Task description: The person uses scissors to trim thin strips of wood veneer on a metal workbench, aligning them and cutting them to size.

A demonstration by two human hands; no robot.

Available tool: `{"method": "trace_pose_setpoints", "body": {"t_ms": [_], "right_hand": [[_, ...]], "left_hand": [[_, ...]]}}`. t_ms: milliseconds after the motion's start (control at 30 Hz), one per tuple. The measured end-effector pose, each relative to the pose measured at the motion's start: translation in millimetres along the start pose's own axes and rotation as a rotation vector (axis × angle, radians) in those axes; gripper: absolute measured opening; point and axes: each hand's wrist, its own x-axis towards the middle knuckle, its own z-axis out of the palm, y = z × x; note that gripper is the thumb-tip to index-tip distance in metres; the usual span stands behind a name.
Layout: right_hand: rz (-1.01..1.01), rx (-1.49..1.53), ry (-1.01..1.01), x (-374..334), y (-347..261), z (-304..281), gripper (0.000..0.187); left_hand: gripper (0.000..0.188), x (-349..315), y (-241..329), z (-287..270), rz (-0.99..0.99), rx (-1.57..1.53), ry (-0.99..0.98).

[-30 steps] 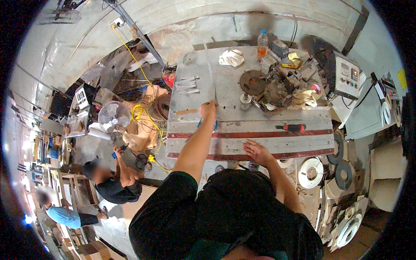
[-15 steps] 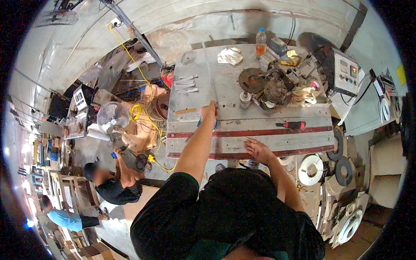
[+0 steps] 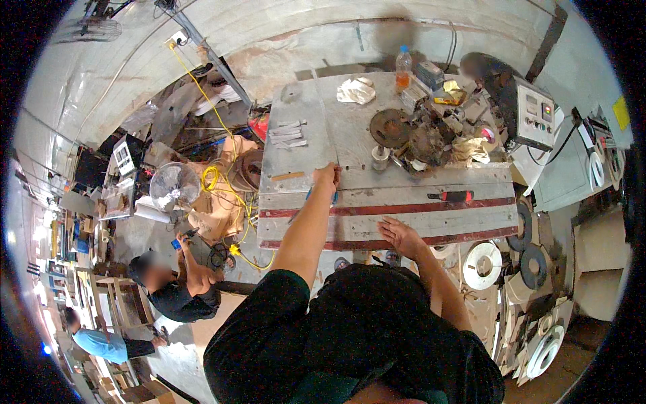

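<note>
My left hand (image 3: pixel 327 176) reaches over the middle of the worktable (image 3: pixel 397 185), its fingers closed at the near end of a long, thin, pale strip (image 3: pixel 330 128). The strip runs away from me across the tabletop and is hard to tell from the grey surface. Partly hidden below that hand lies a tool with a blue-green handle (image 3: pixel 334 197); its kind is unclear. My right hand (image 3: pixel 398 233) is open, fingers apart and empty, over the table's front edge. Several short pale strips (image 3: pixel 288 133) and a flat tan stick (image 3: pixel 288 176) lie to the left.
A red-and-black handled tool (image 3: pixel 452 196) lies at the right. Behind it are greasy metal parts (image 3: pixel 427 145), a small jar (image 3: pixel 381 157), a bottle (image 3: pixel 403 67) and a cloth (image 3: pixel 356 90). A control box (image 3: pixel 537 113) stands right; a co-worker (image 3: pixel 178 283) crouches left, beside a fan (image 3: pixel 175 185).
My left hand has shifted slightly toward me and to the right, still at the strip's end. My right hand stays open at the front edge. The view has tilted a little.
</note>
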Motion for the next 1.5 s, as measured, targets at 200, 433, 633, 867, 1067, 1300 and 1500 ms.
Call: {"method": "trace_pose_setpoints", "body": {"t_ms": [200,433,633,867,1067,1300,1500], "right_hand": [[0.015,-0.096,-0.001,-2.3,0.4,-4.5,0.051],[0.002,-0.112,-0.035,-1.6,-6.3,-1.1,0.069],[0.100,0.233,0.040,-0.1,1.4,-3.7,0.059],[0.050,0.077,0.017,-4.7,-3.3,-1.3,0.058],[-0.025,0.070,-0.055,1.3,-11.7,6.1,0.072],[-0.011,-0.012,-0.014,-3.2,-8.5,2.5,0.072],[0.199,-0.029,0.286,28.1,1.5,3.5,0.038]], "left_hand": [[0.011,-6.2,-1.3,2.1,0.092,0.126,-0.062],[0.013,-10.4,-2.4,-1.6,0.251,0.019,-0.065],[0.021,-21.1,-3.5,-4.9,0.344,0.169,-0.021],[0.025,-13.4,-16.8,-2.4,0.148,0.152,-0.089],[0.015,46.6,-33.3,-16.0,0.005,0.031,-0.090],[0.009,17.8,-26.5,-4.7,0.003,-0.075,-0.117],[0.010,-4.5,-20.8,-3.9,0.207,0.090,-0.166]]}}
